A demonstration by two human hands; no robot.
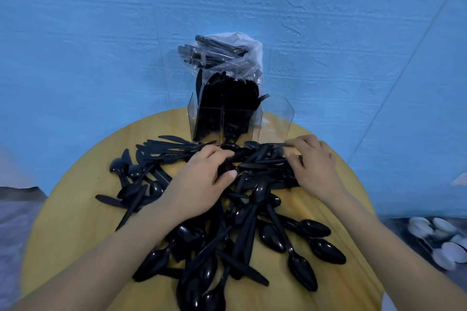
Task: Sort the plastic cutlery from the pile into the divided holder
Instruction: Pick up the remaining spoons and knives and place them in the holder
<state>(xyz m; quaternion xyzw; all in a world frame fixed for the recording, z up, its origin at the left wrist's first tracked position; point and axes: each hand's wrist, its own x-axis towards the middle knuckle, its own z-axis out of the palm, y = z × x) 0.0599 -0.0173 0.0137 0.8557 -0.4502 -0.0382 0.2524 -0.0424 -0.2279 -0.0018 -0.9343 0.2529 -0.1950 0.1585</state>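
Right hand [313, 164] pinches spoon [265, 145] by handle, long axis sideways, bowl pointing left; clear divided holder [227, 118] just above, frame centre. Left hand [202, 179] fingers curled into cutlery pile [240, 235], hold unclear.

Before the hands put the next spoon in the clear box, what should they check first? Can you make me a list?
1. Right hand has one piece: ok, it pinches a spoon by the handle.
2. Left hand holds only one kind of cutlery: cannot tell, its fingers are buried in the pile.
3. Holder stands upright at the far edge of the table: ok.
4. Room left in the holder: cannot tell; the middle sections look packed with black pieces, and a clear part on the right looks empty.
5. Path from the hands to the holder: ok, nothing in between.
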